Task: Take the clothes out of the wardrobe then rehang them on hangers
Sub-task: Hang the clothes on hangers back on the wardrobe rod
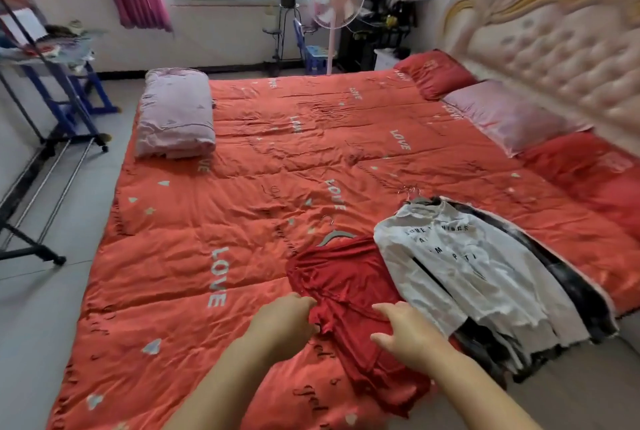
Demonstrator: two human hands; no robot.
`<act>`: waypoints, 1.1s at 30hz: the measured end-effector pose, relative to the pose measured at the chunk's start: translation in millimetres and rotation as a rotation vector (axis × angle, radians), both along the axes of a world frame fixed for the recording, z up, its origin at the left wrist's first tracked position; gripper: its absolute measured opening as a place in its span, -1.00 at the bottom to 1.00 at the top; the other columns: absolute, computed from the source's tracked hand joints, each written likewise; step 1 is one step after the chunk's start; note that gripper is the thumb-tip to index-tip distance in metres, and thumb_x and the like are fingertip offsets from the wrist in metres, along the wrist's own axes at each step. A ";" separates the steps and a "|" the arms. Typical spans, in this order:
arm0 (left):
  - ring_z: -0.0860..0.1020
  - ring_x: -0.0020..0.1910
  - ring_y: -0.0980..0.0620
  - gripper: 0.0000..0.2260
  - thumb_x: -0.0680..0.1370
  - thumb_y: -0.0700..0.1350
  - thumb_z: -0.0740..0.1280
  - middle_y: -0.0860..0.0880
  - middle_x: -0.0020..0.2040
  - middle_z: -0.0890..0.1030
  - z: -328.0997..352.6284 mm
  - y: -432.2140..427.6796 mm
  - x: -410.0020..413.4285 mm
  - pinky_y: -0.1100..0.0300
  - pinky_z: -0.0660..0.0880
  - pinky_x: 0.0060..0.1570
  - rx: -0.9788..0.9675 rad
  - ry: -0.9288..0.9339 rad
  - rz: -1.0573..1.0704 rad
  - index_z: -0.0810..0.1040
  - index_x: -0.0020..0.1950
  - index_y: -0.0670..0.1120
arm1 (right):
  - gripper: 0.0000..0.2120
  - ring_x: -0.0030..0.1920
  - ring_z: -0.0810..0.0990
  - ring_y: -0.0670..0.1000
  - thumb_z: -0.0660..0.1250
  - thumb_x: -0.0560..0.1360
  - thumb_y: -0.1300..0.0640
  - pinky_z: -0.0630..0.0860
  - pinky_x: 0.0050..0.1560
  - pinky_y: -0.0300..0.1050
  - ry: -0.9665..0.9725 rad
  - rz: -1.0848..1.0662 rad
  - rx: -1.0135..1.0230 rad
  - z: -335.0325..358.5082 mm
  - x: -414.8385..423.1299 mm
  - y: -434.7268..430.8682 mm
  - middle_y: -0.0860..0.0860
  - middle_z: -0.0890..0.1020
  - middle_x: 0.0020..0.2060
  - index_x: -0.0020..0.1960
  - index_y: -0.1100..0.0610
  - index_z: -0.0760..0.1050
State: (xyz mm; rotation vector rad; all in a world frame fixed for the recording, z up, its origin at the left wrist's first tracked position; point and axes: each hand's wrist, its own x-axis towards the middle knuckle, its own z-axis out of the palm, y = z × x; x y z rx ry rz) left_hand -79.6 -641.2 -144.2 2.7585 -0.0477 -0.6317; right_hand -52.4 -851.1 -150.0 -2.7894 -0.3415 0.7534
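Currently: red garment (346, 277) w/ grey hanger (332, 237), flat on bed (207, 221) nr edge. L hand (284, 320) pinches its fabric; R hand (403, 331) fingers straight, over it. Just beside: white shirt (467, 266).

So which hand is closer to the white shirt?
Right. The right hand is over the red garment, just beside the white shirt; the left hand pinches the red garment's edge farther left.

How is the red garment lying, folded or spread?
Spread but rumpled: the red garment lies flat on the quilt, hanger at its top.
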 end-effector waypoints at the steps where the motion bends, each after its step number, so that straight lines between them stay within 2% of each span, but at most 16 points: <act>1: 0.42 0.28 -0.09 -0.60 0.56 0.04 0.23 -0.04 0.31 0.41 -6.2 -3.1 15.1 0.03 0.40 0.21 -0.010 0.011 0.014 0.35 0.38 0.04 | -0.45 0.30 0.40 0.05 0.28 0.51 -0.09 0.31 0.29 -0.17 0.007 0.010 -0.004 -5.6 16.1 -4.2 0.08 0.42 0.27 0.45 -0.01 0.24; 7: 0.41 0.30 -0.09 -0.59 0.55 0.02 0.21 -0.05 0.32 0.41 -50.9 -28.5 115.9 0.04 0.38 0.25 -0.022 0.051 0.171 0.33 0.39 0.01 | -0.46 0.31 0.39 0.02 0.26 0.53 -0.05 0.27 0.26 -0.23 0.103 0.115 0.025 -53.5 140.3 -21.5 0.08 0.40 0.30 0.45 0.01 0.22; 16: 0.33 0.36 -0.02 -0.55 0.57 0.01 0.22 -0.02 0.38 0.34 -139.4 -53.2 255.5 0.10 0.30 0.31 -0.096 0.059 0.429 0.26 0.45 0.00 | -0.48 0.34 0.37 0.04 0.26 0.52 -0.01 0.31 0.31 -0.12 0.127 0.227 0.086 -153.2 324.4 -6.7 0.05 0.40 0.33 0.45 0.02 0.25; 21: 0.31 0.37 -0.05 -0.52 0.56 0.01 0.23 -0.03 0.38 0.34 -195.3 -42.0 296.4 0.05 0.31 0.31 -0.072 0.102 0.522 0.24 0.46 -0.04 | -0.51 0.32 0.39 0.09 0.30 0.50 0.04 0.31 0.32 -0.07 0.162 0.249 0.139 -223.8 381.1 21.9 0.10 0.43 0.31 0.40 0.06 0.32; 24: 0.29 0.37 -0.05 -0.51 0.57 0.00 0.23 -0.04 0.38 0.32 -225.9 -37.4 310.0 0.04 0.29 0.32 -0.060 0.147 0.545 0.22 0.47 -0.05 | -0.58 0.26 0.43 0.14 0.20 0.51 0.21 0.35 0.27 -0.04 0.141 0.262 0.129 -262.9 406.3 37.6 0.12 0.46 0.25 0.37 0.08 0.37; 26: 0.29 0.37 -0.04 -0.51 0.57 0.01 0.22 -0.03 0.38 0.32 -244.4 -35.4 315.4 0.04 0.30 0.31 -0.059 0.173 0.555 0.21 0.47 -0.04 | -0.54 0.23 0.45 0.15 0.11 0.47 0.32 0.39 0.24 0.00 0.102 0.252 0.134 -285.4 419.7 45.5 0.11 0.49 0.21 0.33 0.08 0.42; 30: 0.29 0.37 -0.04 -0.52 0.58 0.01 0.21 -0.02 0.37 0.32 -274.2 -31.4 321.2 0.06 0.30 0.31 -0.062 0.201 0.574 0.20 0.47 -0.04 | -0.58 0.23 0.45 0.16 0.14 0.47 0.34 0.37 0.23 0.02 0.036 0.204 0.223 -321.1 438.1 60.8 0.11 0.51 0.21 0.29 0.15 0.45; 33: 0.29 0.37 -0.04 -0.53 0.58 0.01 0.21 -0.02 0.37 0.32 -287.8 -29.3 322.1 0.08 0.29 0.31 -0.069 0.204 0.585 0.21 0.46 -0.04 | -0.57 0.20 0.45 0.20 0.21 0.45 0.31 0.37 0.22 0.05 0.025 0.179 0.211 -340.4 441.9 66.6 0.14 0.52 0.19 0.31 0.15 0.42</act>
